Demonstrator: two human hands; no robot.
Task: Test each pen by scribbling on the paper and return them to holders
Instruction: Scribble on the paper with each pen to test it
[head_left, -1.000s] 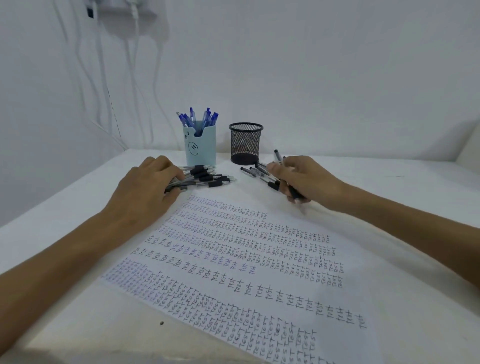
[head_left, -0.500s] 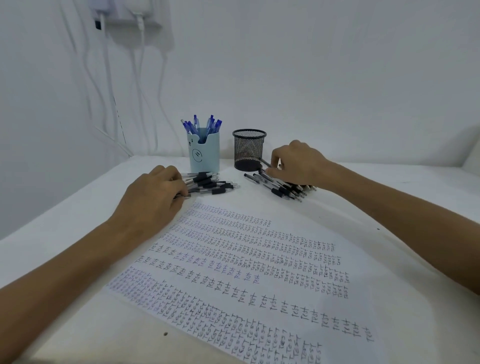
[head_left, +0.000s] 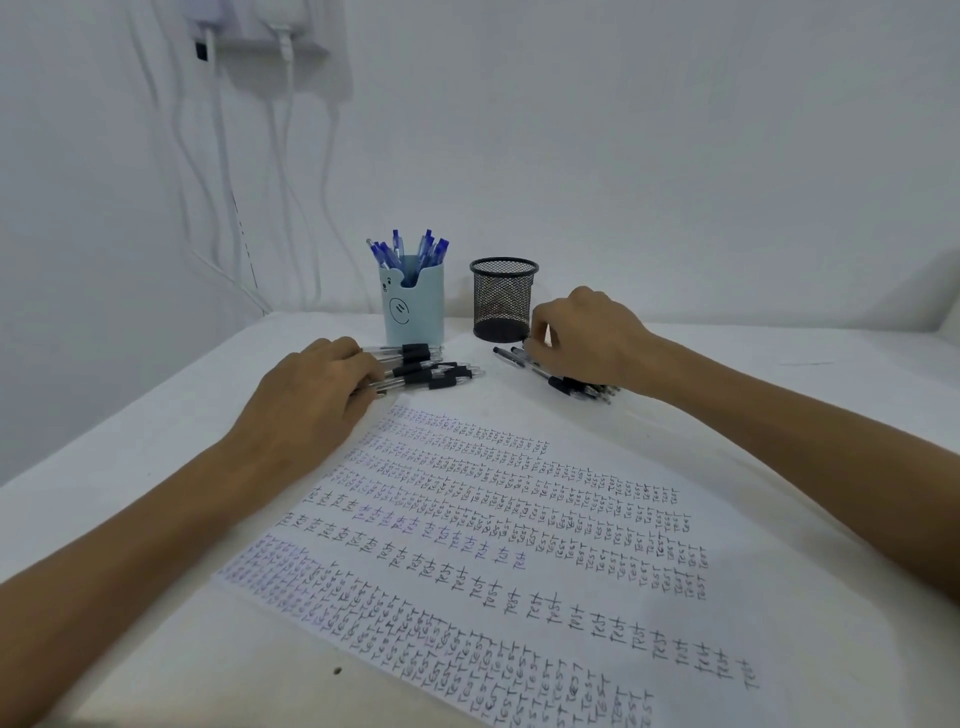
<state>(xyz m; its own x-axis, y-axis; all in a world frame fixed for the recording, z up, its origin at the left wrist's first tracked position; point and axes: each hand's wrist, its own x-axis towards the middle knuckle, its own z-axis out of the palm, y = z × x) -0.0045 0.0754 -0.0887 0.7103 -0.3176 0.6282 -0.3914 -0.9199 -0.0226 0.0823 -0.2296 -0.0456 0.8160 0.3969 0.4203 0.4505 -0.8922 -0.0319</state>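
A white paper (head_left: 493, 545) covered in rows of scribbled "test" lies in front of me. My left hand (head_left: 311, 400) rests on the ends of a pile of black pens (head_left: 431, 371) lying below the light blue holder (head_left: 415, 312), which holds several blue pens (head_left: 410, 249). My right hand (head_left: 587, 338) is curled over a second pile of black pens (head_left: 571, 387) beside the black mesh holder (head_left: 501, 301), its fingertips pinching one at the pile's left end. No pens show above the mesh holder's rim.
The white table (head_left: 779, 415) runs to a white wall behind the holders. White cables (head_left: 218, 182) hang down the wall at the back left. A small dark speck (head_left: 337, 671) lies near the paper's lower left edge.
My right hand moved from the paper's top edge back toward the mesh holder and now sits low on the right pen pile. My left hand stayed on the left pile.
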